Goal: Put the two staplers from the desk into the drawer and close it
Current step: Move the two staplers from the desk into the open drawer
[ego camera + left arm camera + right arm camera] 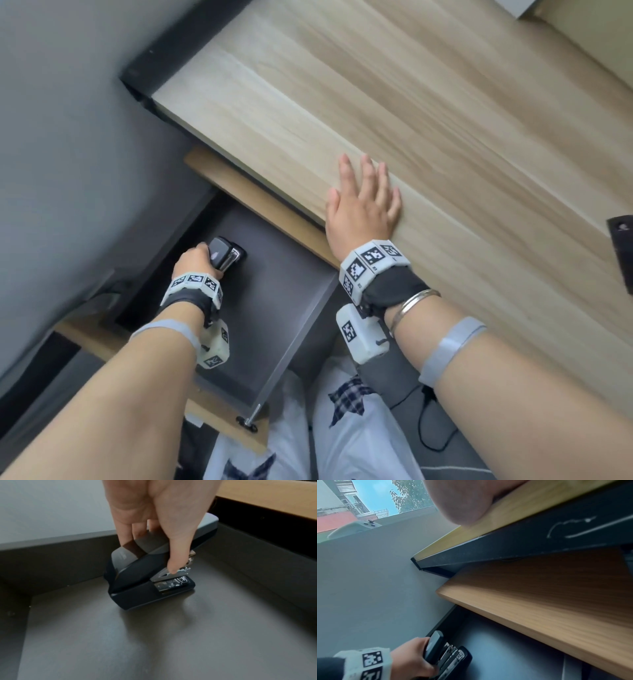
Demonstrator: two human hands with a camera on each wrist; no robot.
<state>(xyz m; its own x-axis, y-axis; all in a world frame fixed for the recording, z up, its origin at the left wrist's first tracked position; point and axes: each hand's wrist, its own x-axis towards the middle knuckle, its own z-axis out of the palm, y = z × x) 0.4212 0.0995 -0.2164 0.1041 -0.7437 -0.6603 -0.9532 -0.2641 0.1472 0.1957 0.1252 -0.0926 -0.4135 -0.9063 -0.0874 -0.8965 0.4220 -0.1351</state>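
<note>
My left hand (pixel 193 262) holds a black stapler (pixel 226 255) in a closed grip, thumb (pixel 178 555) on one side, fingers (pixel 126 534) on the other. Its base touches the dark floor of the open drawer (pixel 274 308), at 9 o'clock from my right hand (pixel 363 209). That hand lies flat, grip wide, fingers straight, on the near edge of the table (pixel 445 137).

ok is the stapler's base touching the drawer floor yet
Touching, partly. In the left wrist view the stapler sits tilted, its base's near edge on the drawer floor, left hand gripping it.
</note>
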